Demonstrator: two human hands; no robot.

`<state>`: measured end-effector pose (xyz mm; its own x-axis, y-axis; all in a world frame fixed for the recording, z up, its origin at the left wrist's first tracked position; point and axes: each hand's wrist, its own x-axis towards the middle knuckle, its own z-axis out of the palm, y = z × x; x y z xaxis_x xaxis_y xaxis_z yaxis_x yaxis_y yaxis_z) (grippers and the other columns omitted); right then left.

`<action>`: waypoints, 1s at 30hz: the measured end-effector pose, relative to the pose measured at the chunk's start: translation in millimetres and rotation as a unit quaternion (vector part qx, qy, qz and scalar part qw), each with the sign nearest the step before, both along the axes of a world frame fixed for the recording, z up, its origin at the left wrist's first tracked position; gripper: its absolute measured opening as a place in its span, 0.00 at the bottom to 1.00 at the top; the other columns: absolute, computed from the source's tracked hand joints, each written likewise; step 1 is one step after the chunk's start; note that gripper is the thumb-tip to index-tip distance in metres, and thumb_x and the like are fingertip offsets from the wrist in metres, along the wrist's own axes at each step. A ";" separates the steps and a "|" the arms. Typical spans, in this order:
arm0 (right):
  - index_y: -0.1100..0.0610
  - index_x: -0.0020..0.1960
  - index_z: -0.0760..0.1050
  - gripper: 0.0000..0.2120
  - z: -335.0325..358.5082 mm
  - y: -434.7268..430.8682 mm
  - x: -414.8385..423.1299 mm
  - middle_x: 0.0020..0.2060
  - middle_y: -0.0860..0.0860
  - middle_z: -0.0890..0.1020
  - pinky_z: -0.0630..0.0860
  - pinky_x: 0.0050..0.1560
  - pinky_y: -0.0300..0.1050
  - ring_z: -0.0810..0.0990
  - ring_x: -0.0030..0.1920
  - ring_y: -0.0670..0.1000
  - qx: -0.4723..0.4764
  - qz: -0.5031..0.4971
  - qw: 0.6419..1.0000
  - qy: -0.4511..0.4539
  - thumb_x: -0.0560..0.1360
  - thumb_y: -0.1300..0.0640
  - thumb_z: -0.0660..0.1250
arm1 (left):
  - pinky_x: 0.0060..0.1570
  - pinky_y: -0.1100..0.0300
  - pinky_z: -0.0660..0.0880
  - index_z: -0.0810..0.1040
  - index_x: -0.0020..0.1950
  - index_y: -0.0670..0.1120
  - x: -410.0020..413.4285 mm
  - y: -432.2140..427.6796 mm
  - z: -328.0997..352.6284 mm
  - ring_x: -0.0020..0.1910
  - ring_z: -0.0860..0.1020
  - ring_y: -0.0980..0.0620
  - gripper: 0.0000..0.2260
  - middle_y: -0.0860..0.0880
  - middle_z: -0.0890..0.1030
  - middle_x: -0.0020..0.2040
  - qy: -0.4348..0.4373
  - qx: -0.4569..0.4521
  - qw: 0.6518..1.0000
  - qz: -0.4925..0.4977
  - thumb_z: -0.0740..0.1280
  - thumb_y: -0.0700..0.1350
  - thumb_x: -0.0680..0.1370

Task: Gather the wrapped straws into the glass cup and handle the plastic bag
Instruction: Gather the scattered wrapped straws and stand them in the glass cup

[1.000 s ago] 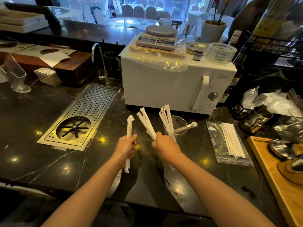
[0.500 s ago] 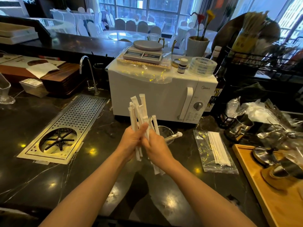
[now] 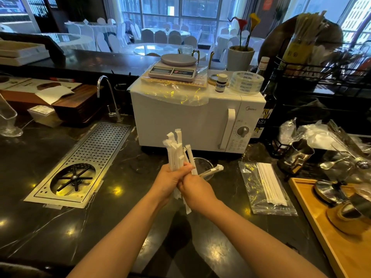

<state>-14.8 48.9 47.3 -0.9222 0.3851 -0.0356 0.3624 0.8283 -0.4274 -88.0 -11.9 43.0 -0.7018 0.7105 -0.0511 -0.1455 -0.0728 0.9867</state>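
Straws [image 3: 176,151] in white paper wrappers stand bunched and roughly upright, fanning slightly at the top, clamped in a joint grip: the left hand [image 3: 168,181] wraps them from one side, the right hand [image 3: 194,189] closes against it from the other, and the lower ends poke out below. Just beyond the grip sits the glass cup [image 3: 203,165], largely hidden by the hands, with what seems to be one or two wrapped straws leaning over its rim. Right of the grip, apart from it, the plastic bag [image 3: 263,188] lies flat on the dark desk [image 3: 112,223] with more straws inside. Farther behind stands a white microwave [image 3: 192,121].
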 end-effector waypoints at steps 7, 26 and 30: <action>0.54 0.68 0.63 0.23 -7.4 5.9 2.4 0.59 0.57 0.77 0.76 0.58 0.52 0.77 0.58 0.56 -0.206 0.017 0.978 0.036 0.74 0.56 0.62 | 0.29 0.75 0.74 0.79 0.36 0.49 -3.3 -5.2 -10.4 0.32 0.81 0.64 0.09 0.58 0.83 0.28 0.004 -0.013 1.000 0.008 0.64 0.44 0.75; 0.47 0.49 0.71 0.11 -21.2 7.5 -28.5 0.39 0.42 0.76 0.75 0.42 0.28 0.77 0.42 0.37 -0.358 0.000 0.907 0.220 0.71 0.57 0.70 | 0.30 0.72 0.75 0.77 0.38 0.40 -10.3 2.2 -30.9 0.30 0.80 0.62 0.13 0.47 0.78 0.33 0.024 -0.025 0.998 0.057 0.56 0.35 0.78; 0.41 0.41 0.66 0.15 -21.9 10.4 -29.0 0.35 0.43 0.74 0.72 0.37 0.27 0.74 0.36 0.34 -0.327 0.016 0.914 0.239 0.71 0.57 0.70 | 0.30 0.74 0.74 0.76 0.40 0.38 -10.9 1.7 -25.8 0.31 0.79 0.65 0.11 0.46 0.76 0.34 0.070 -0.015 0.997 0.041 0.56 0.32 0.77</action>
<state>-43.8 59.3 25.4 -0.9029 0.3987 0.1605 -0.0138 0.3463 -0.9380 -98.9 -10.2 17.2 -0.7595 0.6498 0.0305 -0.0016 -0.0488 0.9988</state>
